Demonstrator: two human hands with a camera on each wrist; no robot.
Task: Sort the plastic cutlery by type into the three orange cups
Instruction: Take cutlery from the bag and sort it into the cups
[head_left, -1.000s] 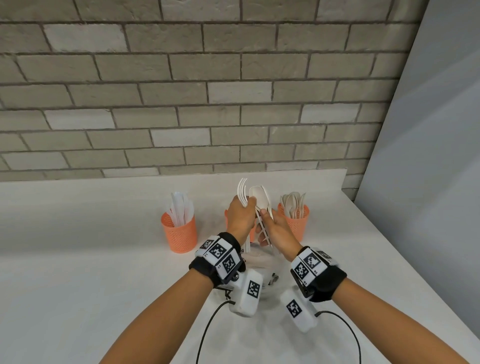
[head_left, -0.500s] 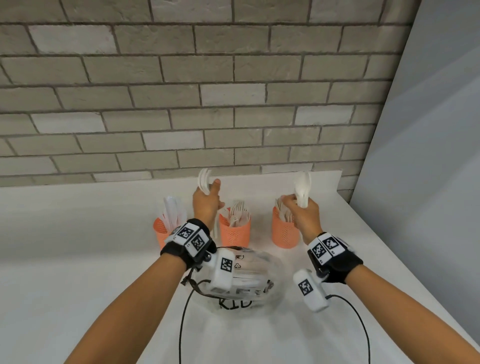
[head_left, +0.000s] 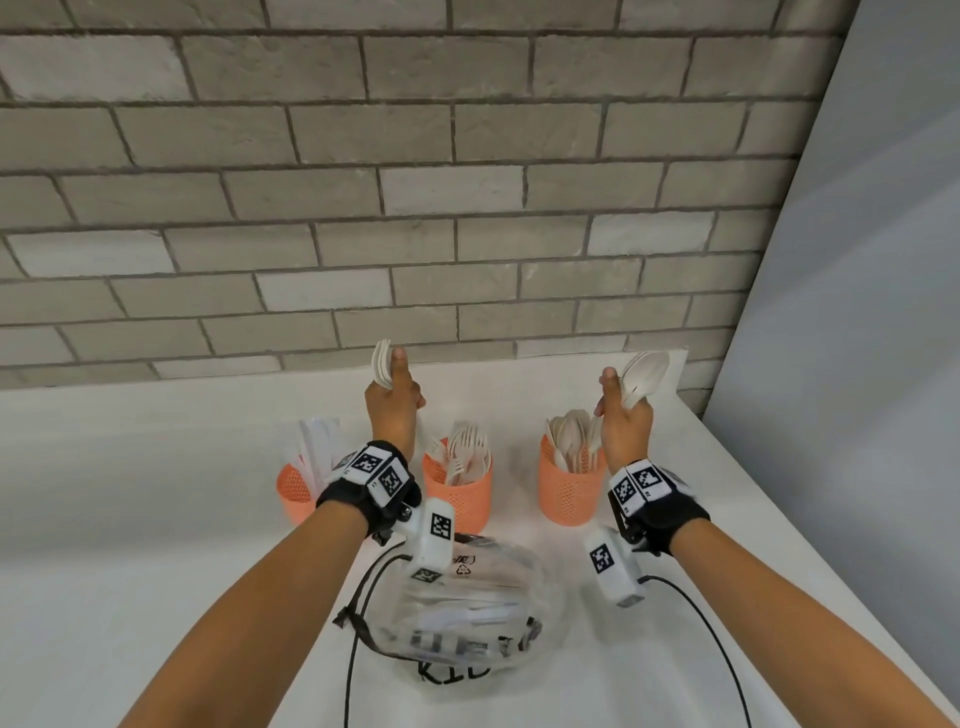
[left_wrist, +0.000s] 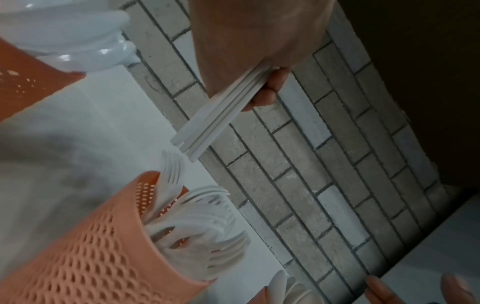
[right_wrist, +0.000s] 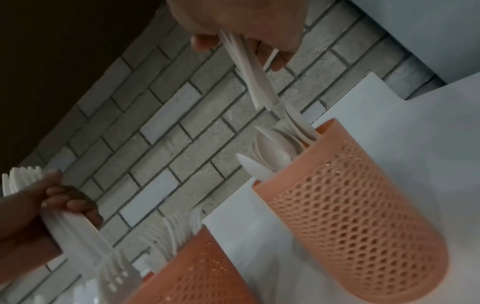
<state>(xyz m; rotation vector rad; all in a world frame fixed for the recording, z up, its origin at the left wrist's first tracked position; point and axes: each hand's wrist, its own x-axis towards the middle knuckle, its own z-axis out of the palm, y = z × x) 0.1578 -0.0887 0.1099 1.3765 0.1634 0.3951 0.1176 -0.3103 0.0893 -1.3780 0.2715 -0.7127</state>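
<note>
Both hands have parted since a second ago, when they met over the middle cup: the left hand (head_left: 390, 410) grips a bundle of forks (head_left: 383, 364) above the fork cup (head_left: 460, 496), the right hand (head_left: 625, 423) grips spoons (head_left: 644, 375) whose handles reach the spoon cup (head_left: 570, 493). Judging by this, both drops come next.

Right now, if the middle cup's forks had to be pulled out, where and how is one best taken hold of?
Pinch a fork by its tined head, coming straight down from above. The forks stand handle-down in the middle cup, so only the heads clear the rim; the perforated wall blocks any grip from the side.
</note>
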